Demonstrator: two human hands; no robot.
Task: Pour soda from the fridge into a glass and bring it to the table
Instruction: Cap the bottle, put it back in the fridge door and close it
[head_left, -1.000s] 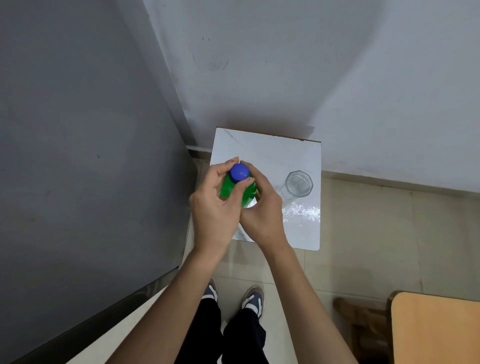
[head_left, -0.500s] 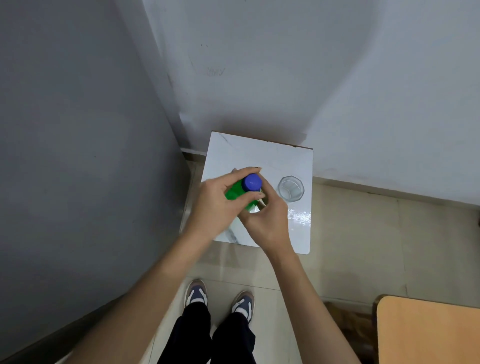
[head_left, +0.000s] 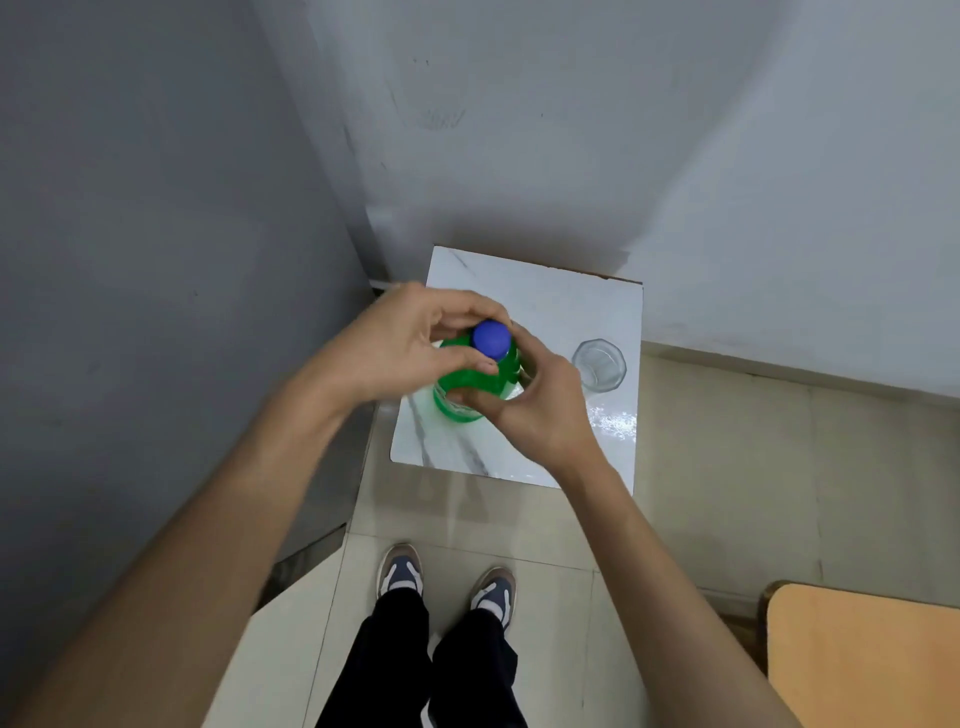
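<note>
- The green soda bottle (head_left: 475, 382) stands upright on the small white marble-patterned table (head_left: 550, 312), its long axis pointing almost straight up at the camera, so mostly the shoulder and top show.
- The right hand (head_left: 535, 405) wraps the bottle's body from the near right side; its grip is closed around the green plastic, steadying it.
- The left hand (head_left: 400, 345) comes in from the left and above, thumb and fingers pinched narrowly on the blue cap (head_left: 491, 338), which sits directly above the right hand's grip and is still on the neck.
- The empty clear glass (head_left: 599, 364) stands on the same table just right of the right hand's grip, apart from the knuckles and not touching the bottle. The right hand is the nearer one to it.
- Judged from this, the step in hand is unscrewing the cap; pouring has not begun.
- The next move likely calls for the cap to come off and the bottle to tip rightward toward the glass, a short reach.
- A wooden surface (head_left: 862, 654) shows at the near right, well apart from both hands.
</note>
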